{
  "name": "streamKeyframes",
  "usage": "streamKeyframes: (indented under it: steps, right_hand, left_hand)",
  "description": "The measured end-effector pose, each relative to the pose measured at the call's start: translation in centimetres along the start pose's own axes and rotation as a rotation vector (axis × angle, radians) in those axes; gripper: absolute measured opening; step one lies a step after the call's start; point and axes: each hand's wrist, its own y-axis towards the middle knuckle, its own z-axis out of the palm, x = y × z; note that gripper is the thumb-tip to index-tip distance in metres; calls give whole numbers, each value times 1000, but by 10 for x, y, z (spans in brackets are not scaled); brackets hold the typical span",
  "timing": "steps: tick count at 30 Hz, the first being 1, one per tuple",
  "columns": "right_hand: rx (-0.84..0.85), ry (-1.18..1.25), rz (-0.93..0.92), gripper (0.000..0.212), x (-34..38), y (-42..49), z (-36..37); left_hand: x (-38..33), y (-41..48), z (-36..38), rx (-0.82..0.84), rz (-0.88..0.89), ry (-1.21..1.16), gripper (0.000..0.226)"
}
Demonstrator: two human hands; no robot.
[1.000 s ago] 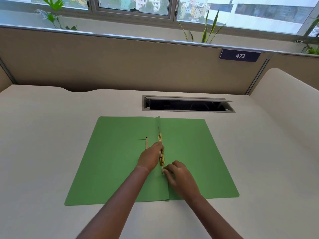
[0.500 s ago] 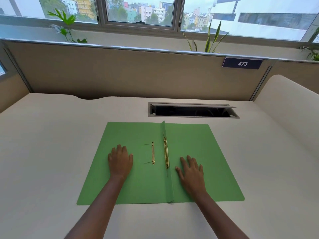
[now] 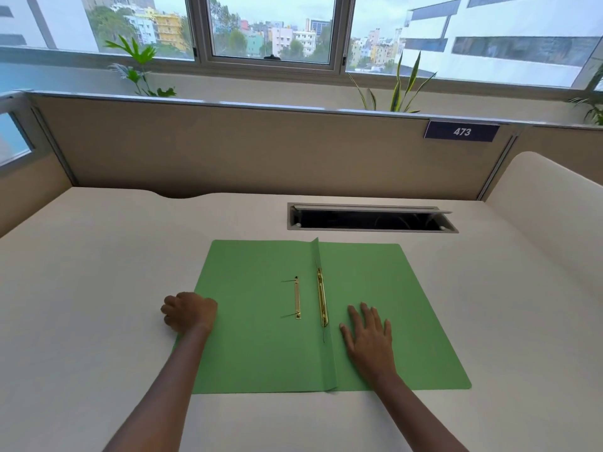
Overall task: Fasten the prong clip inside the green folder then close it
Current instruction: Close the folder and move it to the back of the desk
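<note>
The green folder [image 3: 375,288] lies open and flat on the desk. A long brass prong clip bar [image 3: 322,301] runs along the spine fold. A shorter brass strip [image 3: 297,298] sits on the left cover, with two thin prongs pointing left. My left hand [image 3: 189,312] is at the left cover's outer edge with its fingers curled around that edge. My right hand [image 3: 370,334] rests flat on the right cover, just right of the spine, fingers apart and holding nothing.
The white desk [image 3: 98,288] spreads out on both sides of the folder. An open cable slot [image 3: 368,220] lies just beyond the folder. A beige partition [image 3: 228,148] with a "473" label [image 3: 461,131] closes the back, and a curved divider [image 3: 554,203] stands at the right.
Both hands left the clip at the spine. The right hand settled flat on the right cover. The left hand slid from the left cover's middle to its outer edge and curled.
</note>
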Motion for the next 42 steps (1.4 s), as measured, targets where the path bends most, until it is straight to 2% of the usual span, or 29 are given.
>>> streamKeyframes:
  steps: [4,7,9,10,13,14,17,24,28,31,34,38,40,42]
  right_hand:
    - [17,-2,-5,121,-1,0,-2]
    - [30,-19,-6,123,-1,0,-3]
    - [54,-28,-5,120,-1,1,-5]
    - [76,-34,-2,112,0,1,-7]
    - [142,-35,9,66,0,4,-15]
    - [145,-24,6,58,-1,6,-18]
    - [102,95,7,52,-1,14,-33]
    - [-13,677,129,39,13,33,-106]
    - [62,973,192,47,3,39,-147]
    - [110,1070,227,52,-10,41,-170]
    - [125,1040,296,56,-31,40,-184]
    - [161,981,349,58,-57,37,-190]
    - [124,876,349,47,-68,37,-186]
    - [67,648,340,39,-79,38,-177]
  left_hand:
    - [-2,15,-13,130,-143,-133,39]
    - [-5,25,-28,173,-140,-219,41]
    - [-11,27,-42,149,-81,-252,40]
    - [-17,27,-51,129,-50,-263,39]
    - [-38,26,-80,119,77,-326,28]
    - [-48,24,-90,127,135,-365,22]
    - [-83,5,-112,182,314,-498,24]
    - [-141,-88,-102,483,680,-809,27]
    - [-148,-128,-55,541,889,-667,30]
    - [-144,-143,-15,601,961,-446,38]
    - [-134,-150,22,591,1009,-169,47]
    - [-118,-151,54,615,956,99,57]
    - [-112,-151,62,603,960,169,59]
    - [-108,-151,65,595,962,217,59]
